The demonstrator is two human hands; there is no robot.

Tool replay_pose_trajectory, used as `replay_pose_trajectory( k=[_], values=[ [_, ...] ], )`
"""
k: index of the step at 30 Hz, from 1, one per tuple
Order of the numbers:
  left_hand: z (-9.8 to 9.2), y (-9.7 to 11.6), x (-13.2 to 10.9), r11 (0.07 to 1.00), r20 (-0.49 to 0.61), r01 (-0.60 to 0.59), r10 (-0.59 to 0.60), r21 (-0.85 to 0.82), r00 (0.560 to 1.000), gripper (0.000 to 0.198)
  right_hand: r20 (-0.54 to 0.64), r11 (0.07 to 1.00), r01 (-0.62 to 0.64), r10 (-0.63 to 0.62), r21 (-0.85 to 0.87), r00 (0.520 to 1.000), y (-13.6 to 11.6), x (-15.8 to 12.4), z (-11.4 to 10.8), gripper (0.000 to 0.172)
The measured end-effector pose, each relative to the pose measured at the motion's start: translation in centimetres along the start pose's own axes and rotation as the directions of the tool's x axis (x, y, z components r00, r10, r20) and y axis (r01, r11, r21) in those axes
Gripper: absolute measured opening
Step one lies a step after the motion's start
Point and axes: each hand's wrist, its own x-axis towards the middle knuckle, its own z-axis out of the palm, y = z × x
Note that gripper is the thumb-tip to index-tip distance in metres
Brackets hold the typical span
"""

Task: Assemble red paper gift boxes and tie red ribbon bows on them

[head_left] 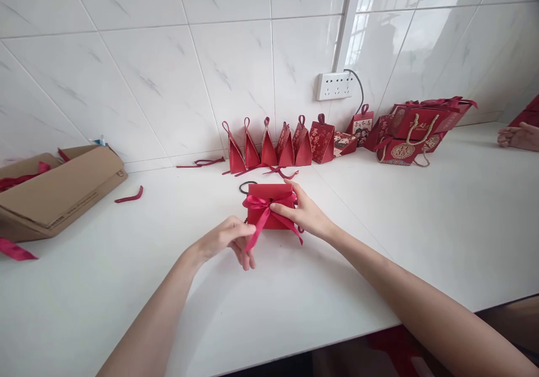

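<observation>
A small red gift box (261, 191) stands on the white table in front of me, with a shiny red ribbon (264, 204) tied in a bow across its front. My right hand (301, 208) grips the box's right side, its thumb pressing near the knot. At the lower left, my left hand (231, 239) pinches one hanging tail of the ribbon between thumb and fingers. The other tail hangs loose at the lower right. A black loop (247, 187) lies behind the box's left corner.
Several triangular red boxes (268, 151) line the tiled wall. Red gift bags (402, 150) pile up at the right, near another person's hand (520, 136). An open cardboard box (63, 194) holding ribbon sits at the left. A ribbon scrap (129, 196) lies beside it. A power strip (334, 86) is on the wall.
</observation>
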Motion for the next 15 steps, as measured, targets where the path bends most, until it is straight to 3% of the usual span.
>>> replay_pose_trajectory(
  k=[2,3,4,6,8,10,12,15],
  values=[
    [-0.5,0.0,-0.1,0.999,-0.197,-0.028,0.034,0.032,0.98,0.054,0.021,0.998,-0.052,0.051,0.035,0.998,-0.2,0.1,-0.2,0.073],
    [-0.5,0.0,0.1,0.995,-0.336,-0.083,0.096,0.053,0.937,0.054,0.034,0.997,-0.068,0.067,0.045,0.997,-0.3,0.1,-0.3,0.075],
    [-0.3,-0.1,0.3,0.984,-0.463,-0.158,0.18,0.087,0.868,0.053,0.046,0.996,-0.071,0.069,0.046,0.997,-0.3,0.1,-0.3,0.077],
    [0.7,-0.4,1.1,0.937,-0.594,-0.297,0.345,0.182,0.726,0.057,0.069,0.997,-0.06,0.057,0.042,0.996,-0.4,0.0,-0.4,0.081],
    [1.9,-0.6,1.8,0.904,-0.628,-0.36,0.422,0.232,0.654,0.052,0.088,0.998,-0.036,0.033,0.041,0.996,-0.4,-0.1,-0.4,0.081],
    [3.0,-0.8,2.2,0.906,-0.654,-0.365,0.409,0.212,0.636,0.037,0.066,1.0,0.003,-0.003,0.008,0.998,-0.2,-0.1,-0.3,0.08],
    [3.6,-1.0,2.3,0.918,-0.678,-0.359,0.374,0.17,0.633,0.034,-0.016,0.994,0.07,-0.071,-0.081,0.997,0.1,-0.1,-0.3,0.078],
    [3.7,-1.2,2.4,0.919,-0.697,-0.368,0.358,0.144,0.621,0.036,-0.163,0.939,0.242,-0.286,-0.246,0.944,0.5,0.1,-0.2,0.062]
  ],
)
